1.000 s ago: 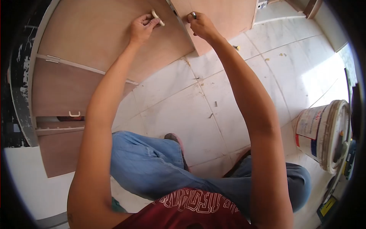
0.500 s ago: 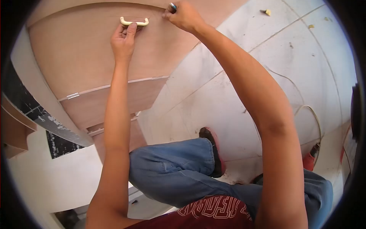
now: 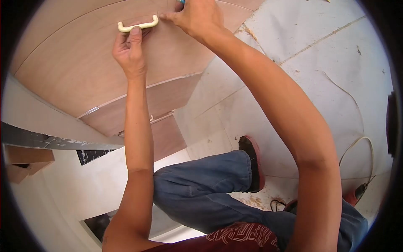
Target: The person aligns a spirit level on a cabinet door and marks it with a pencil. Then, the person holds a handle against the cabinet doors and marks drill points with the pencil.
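Observation:
A cream-coloured drawer handle (image 3: pixel 137 27) is pinched in my left hand (image 3: pixel 130 49), thumb in front, fingers below and behind. It lies up against a bare wooden drawer front (image 3: pixel 176 50), slightly tilted. To the right of the handle is my right hand (image 3: pixel 201 19), closed around a slim blue-green pen-like thing (image 3: pixel 181 1), mostly hidden by the fingers and the view's top edge. One finger of that hand points at the wood near the handle's right end.
Below the drawer front is another wooden panel (image 3: pixel 168 98). A pale tiled floor (image 3: pixel 302 96) with debris stretches to the right. A cable (image 3: pixel 371 153) and a red and black power tool (image 3: pixel 357 194) lie at lower right. My shoe (image 3: pixel 254 166) rests on the floor.
The view has shifted. The handle tilts with its right end higher now. My right hand has come closer to the handle, a finger stretched toward its right end.

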Demonstrator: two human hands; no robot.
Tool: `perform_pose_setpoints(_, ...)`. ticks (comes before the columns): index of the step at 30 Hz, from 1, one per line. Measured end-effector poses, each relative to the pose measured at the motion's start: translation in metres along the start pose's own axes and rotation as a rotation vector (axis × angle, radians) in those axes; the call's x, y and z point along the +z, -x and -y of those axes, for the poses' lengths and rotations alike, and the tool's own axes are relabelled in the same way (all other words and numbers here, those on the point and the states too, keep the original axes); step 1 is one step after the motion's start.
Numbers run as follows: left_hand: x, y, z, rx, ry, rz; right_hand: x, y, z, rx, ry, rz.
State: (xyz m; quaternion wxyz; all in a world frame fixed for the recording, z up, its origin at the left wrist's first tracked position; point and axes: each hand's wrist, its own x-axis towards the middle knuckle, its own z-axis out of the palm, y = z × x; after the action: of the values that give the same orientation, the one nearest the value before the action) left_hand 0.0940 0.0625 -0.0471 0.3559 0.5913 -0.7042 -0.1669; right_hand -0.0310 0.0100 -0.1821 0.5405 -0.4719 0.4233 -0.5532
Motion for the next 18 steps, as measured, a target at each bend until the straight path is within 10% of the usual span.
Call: perform_pose_setpoints(18,0.008,0.001,-0.002,0.034,-0.020,-0.021,0.006,0.015,0.014,-0.032,-0.129,-0.197)
